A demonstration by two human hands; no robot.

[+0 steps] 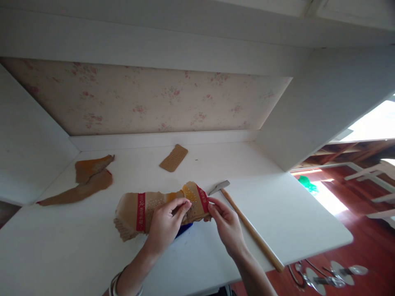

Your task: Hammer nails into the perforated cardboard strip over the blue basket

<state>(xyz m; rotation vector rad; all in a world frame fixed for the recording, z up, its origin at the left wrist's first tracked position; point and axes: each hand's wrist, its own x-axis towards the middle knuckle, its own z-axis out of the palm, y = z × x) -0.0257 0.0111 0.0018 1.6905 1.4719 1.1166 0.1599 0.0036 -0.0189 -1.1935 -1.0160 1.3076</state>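
A stack of tan perforated strips with red printed bands [145, 209] lies on the white desk [277, 213] in front of me. My left hand [168, 220] presses on its middle, fingers pinched at the top strip near the right end. My right hand [225, 222] pinches the stack's right edge by the red band. Something blue [184, 228] peeks out from under the stack beneath my left hand. A hammer with a long wooden handle [247, 226] rests just right of my right hand, its metal head [219, 187] pointing toward the stack.
A single tan perforated strip [173, 158] lies near the back of the desk. Torn brown paper pieces [83, 181] sit at the left. Floral wallpaper [145, 98] backs the alcove, with white side panels. The desk's right edge drops to a red wooden floor [364, 246].
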